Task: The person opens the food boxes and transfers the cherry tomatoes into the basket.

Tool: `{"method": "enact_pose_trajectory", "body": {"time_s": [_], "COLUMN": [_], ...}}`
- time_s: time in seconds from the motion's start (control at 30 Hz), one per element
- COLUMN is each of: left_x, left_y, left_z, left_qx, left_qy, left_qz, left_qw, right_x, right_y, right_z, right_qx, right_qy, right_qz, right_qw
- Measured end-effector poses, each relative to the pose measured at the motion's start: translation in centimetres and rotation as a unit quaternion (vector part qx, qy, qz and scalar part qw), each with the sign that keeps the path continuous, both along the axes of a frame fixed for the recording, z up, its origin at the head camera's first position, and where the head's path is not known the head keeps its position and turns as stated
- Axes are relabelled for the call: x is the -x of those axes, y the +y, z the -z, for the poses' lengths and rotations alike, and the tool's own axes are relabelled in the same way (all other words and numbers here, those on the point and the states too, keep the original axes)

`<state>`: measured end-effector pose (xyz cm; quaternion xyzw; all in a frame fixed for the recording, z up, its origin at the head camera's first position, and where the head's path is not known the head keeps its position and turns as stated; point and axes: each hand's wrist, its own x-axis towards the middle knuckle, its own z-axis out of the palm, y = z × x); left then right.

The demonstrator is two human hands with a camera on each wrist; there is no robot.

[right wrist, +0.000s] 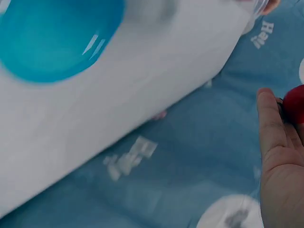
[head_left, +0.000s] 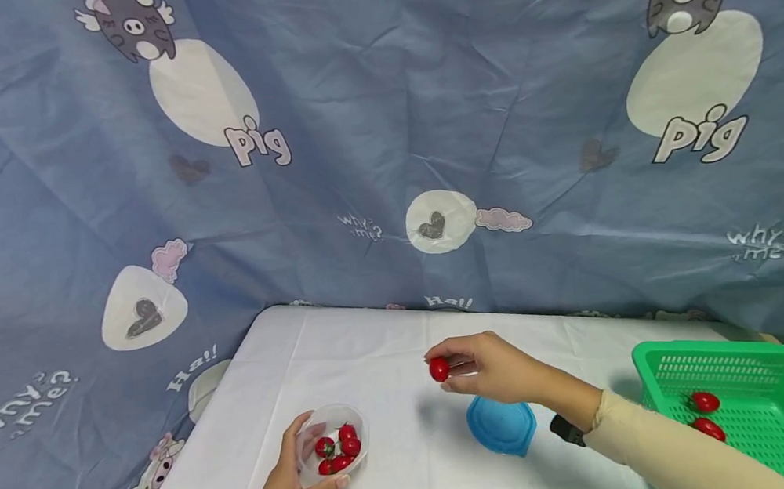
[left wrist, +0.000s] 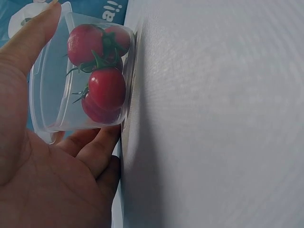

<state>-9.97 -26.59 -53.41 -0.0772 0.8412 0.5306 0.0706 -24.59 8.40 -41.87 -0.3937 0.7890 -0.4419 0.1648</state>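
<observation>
A small clear plastic tub [head_left: 310, 428] stands on the white table with several cherry tomatoes [head_left: 342, 463] inside, some with green stems. My left hand [head_left: 280, 483] grips the tub from its left side, thumb and fingers around the wall. The left wrist view shows the tub [left wrist: 53, 102] upright on the cloth and the tomatoes [left wrist: 108, 89] through its side. My right hand [head_left: 496, 368] pinches a single red cherry tomato [head_left: 439, 369] above the table, right of the tub. In the right wrist view that tomato [right wrist: 295, 105] is partly cut off at the edge.
Below my right hand lies a blue lid-like dish [head_left: 502, 426]. A green plastic basket [head_left: 728, 347] with two cherry tomatoes [head_left: 706, 402] visible stands at the right. A patterned blue cloth [head_left: 380, 120] hangs behind the table. A small black object [head_left: 567, 430] shows under my right wrist.
</observation>
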Motion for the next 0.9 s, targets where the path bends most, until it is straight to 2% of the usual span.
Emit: {"method": "enact_pose_trajectory", "body": {"time_s": [0.17,0.33,0.47,0.6,0.73,0.9], "left_x": [0.0,-0.1,-0.1,-0.2,-0.3,-0.1], "left_y": [0.0,0.1,0.2,0.1,0.1,0.2], "left_z": [-0.2,-0.4,-0.3,-0.2,-0.2,-0.4], "left_qx": [0.006,0.010,0.008,0.013,0.013,0.012], "left_qy": [-0.010,-0.012,-0.008,0.005,0.010,0.006], "left_qz": [-0.002,-0.008,-0.004,0.001,0.006,0.009], "left_qw": [0.9999,0.9998,0.9999,0.9999,0.9999,0.9999], "right_x": [-0.6,-2.0,-3.4,-4.4,-5.4,-6.2], "right_y": [5.4,11.1,15.5,19.5,23.2,26.7], "right_z": [-0.9,-0.8,-1.0,-1.2,-0.6,1.1], "right_qx": [-0.020,0.021,0.033,0.009,-0.028,-0.100], "right_qy": [0.018,0.012,-0.003,-0.007,0.011,0.042], "right_qz": [0.037,0.079,0.148,0.204,0.259,0.332], "right_qw": [0.9989,0.9965,0.9884,0.9790,0.9653,0.9371]}}
